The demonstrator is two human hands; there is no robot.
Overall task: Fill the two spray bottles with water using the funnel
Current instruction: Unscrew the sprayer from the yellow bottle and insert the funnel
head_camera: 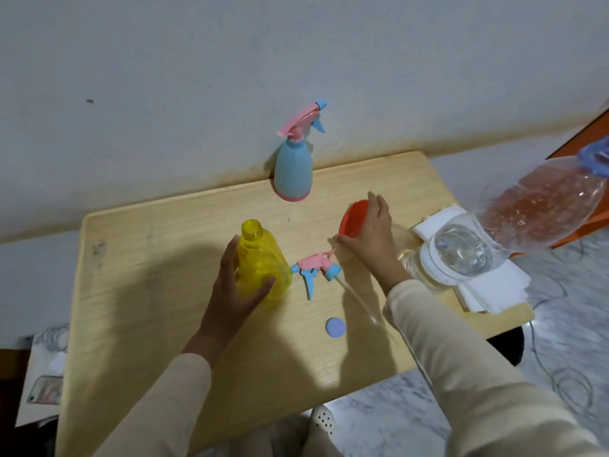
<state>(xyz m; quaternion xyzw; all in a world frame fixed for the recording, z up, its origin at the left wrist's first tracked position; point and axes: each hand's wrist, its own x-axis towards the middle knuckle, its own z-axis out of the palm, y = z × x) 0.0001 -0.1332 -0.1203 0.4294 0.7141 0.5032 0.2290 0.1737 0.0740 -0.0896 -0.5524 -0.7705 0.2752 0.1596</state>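
Your left hand [230, 291] curls round the open yellow spray bottle [260, 258], upright at centre-left on the wooden table [164, 242]. Your right hand [369, 232] grasps the orange funnel [352, 216] just right of centre, thumb and fingers spanning its rim; its spout is hidden behind your palm. The removed spray head [316, 265] lies between your hands, its clear tube hard to trace. The blue spray bottle [293, 173] stands capped at the table's far edge. The big water bottle [527, 219] is cut off at the frame's right edge.

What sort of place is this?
Probably a plain room at home, not a lab: a small wooden table against a stained painted wall, a marble-patterned floor with loose cables lying on it.
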